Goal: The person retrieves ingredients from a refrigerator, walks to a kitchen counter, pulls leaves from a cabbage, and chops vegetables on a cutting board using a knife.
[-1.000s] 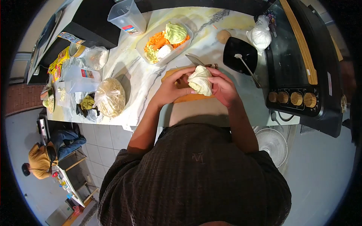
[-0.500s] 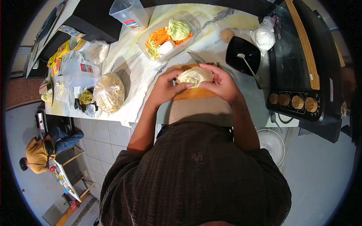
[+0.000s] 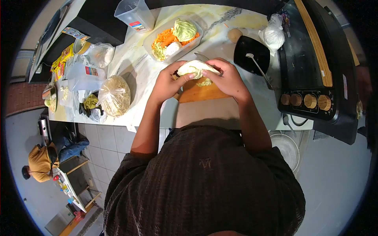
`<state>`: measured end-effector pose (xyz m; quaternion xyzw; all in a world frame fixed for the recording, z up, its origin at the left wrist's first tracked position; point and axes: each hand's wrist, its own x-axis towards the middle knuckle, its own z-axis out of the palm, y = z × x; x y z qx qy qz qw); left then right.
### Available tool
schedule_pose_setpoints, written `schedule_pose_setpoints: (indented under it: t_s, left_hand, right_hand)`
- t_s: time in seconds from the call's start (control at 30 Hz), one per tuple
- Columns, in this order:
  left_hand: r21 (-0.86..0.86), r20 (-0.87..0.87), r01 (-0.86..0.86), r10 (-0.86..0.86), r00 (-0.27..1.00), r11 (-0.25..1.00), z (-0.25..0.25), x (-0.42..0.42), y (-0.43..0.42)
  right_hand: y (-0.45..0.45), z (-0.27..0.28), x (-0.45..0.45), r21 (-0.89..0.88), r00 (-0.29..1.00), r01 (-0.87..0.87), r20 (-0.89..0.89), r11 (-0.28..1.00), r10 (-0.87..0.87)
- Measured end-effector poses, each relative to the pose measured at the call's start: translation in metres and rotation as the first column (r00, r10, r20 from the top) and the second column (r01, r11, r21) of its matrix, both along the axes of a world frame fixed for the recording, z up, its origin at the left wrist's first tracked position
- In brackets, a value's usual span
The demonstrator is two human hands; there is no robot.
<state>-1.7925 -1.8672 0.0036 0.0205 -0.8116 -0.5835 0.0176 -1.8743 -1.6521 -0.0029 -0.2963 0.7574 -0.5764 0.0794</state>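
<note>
Above a wooden cutting board I hold a pale cut piece of cabbage. My left hand grips its left side, the thumb pressed on the near face. My right hand grips the right side in the same way. Small cabbage shreds lie on the board just below. Behind the cabbage a knife blade partly shows; its handle is hidden. A clear plastic tub beyond the board holds shredded carrot, another cabbage piece and a white lump.
Right of the board are a black bowl with a spoon, a round brown item, a tied white bag and a black stove. Leftward stand a bag of noodle-like strands and plastic jugs. A seated person is far left.
Both hands have lifted the cabbage slightly away from me and tilted it. Shreds now show on the board beneath it.
</note>
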Motion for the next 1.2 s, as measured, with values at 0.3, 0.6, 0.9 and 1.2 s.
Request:
schedule_pose_setpoints:
  t_s: [0.3,0.6,0.9,1.2]
  left_hand:
    - [0.127,-0.065,0.036,-0.028,0.997,0.991,0.002,0.006,0.006]
    - [0.004,-0.003,0.138,-0.138,0.990,0.990,0.002,0.014,0.012]
    - [0.257,-0.013,0.129,-0.130,0.991,0.958,-0.012,0.017,0.020]
    - [-0.096,-0.089,0.105,-0.113,0.990,0.990,0.007,0.012,0.029]
  right_hand:
    - [0.008,-0.001,0.008,0.049,0.974,-0.012,0.227,0.999,0.001]
    - [0.013,-0.003,0.017,0.040,0.983,-0.043,0.181,0.998,0.035]
    - [0.017,-0.021,0.017,-0.202,0.974,0.039,0.226,0.979,0.008]
    - [0.017,-0.013,0.017,0.008,0.996,0.084,-0.014,0.996,-0.084]
